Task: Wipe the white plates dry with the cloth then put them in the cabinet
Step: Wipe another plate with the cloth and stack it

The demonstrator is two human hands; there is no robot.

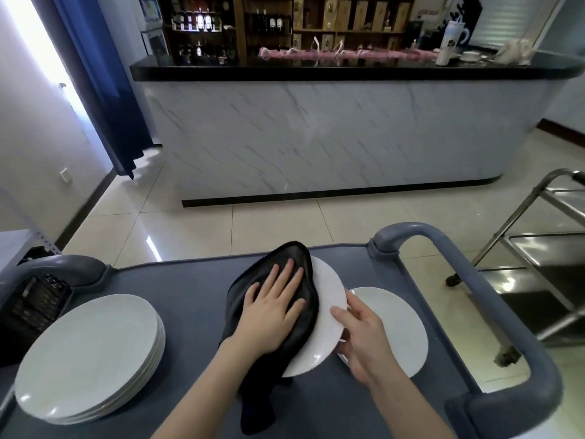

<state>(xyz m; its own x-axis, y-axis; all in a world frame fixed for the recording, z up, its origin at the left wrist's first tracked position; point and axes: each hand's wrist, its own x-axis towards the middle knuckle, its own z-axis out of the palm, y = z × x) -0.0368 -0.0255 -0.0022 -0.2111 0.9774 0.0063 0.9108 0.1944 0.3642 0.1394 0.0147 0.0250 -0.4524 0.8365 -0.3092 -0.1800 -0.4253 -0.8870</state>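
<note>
Item: white plate (329,299), tilted above the grey worktop (196,299), centre of my view. Over its left half: black cloth (294,258), one end trailing onto the worktop. My left hand (272,315): fingers (291,274) straight and spread, pressing flat on the cloth. My right hand (364,337): grips the plate's right rim, thumb on top, the other fingers apparently curled beneath, though I see them poorly. Item: second plate (399,324), lying flat, just right. Item: plate stack (91,353), left end, beside a black basket (34,305).
</note>
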